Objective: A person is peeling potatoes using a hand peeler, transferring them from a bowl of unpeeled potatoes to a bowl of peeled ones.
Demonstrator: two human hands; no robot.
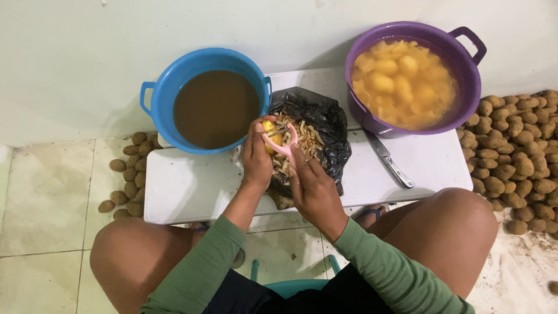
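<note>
Half-peeled potato [268, 135] gripped in left hand [256, 160] over the black peel bag [325, 134], right hand [311, 189] closed on pink peeler [286, 142] w/ purple tub [407, 75] of peeled ones at 2 o'clock, big unpeeled pile [517, 157] at 3 o'clock, so lots left imo.

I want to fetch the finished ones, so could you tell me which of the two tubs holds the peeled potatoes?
The purple tub on the right: yellow peeled potatoes sit in its water, while the blue tub holds only murky brown water.
</note>
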